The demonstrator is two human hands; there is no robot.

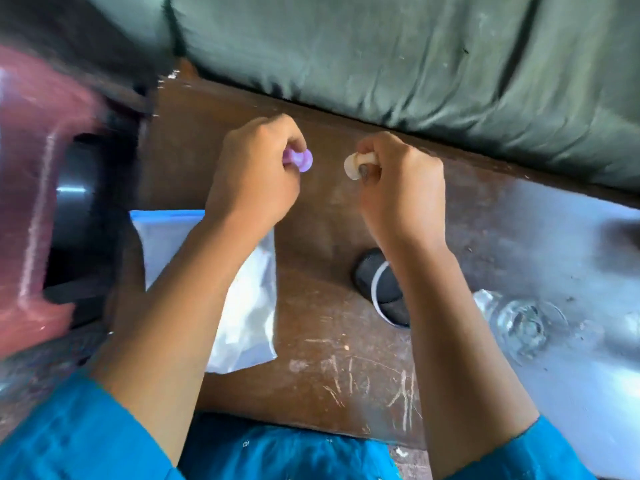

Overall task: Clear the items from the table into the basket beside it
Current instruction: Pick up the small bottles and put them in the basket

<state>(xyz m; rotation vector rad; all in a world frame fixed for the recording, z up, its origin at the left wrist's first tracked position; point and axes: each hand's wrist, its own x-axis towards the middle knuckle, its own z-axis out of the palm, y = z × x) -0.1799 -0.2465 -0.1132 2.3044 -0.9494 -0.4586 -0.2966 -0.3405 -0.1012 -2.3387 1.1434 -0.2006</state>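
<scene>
My left hand [254, 178] is closed on a small purple spool [300, 160] above the brown wooden table [332, 358]. My right hand [401, 188] is closed on a small cream spool [353, 166], held level with the purple one. Both are lifted slightly over the table's far middle. A clear plastic zip bag [249, 306] with a blue strip lies under my left forearm. A dark round mesh object [375, 285] with a white band lies by my right forearm. A clear glass [523, 323] rests at the right. The red basket [38, 188] stands at the left, blurred.
A green cushioned sofa [415, 64] runs along the table's far edge. Something dark and shiny sits inside the basket [74, 192]. My blue sleeves fill the bottom of the view. Glare whitens the table's right end.
</scene>
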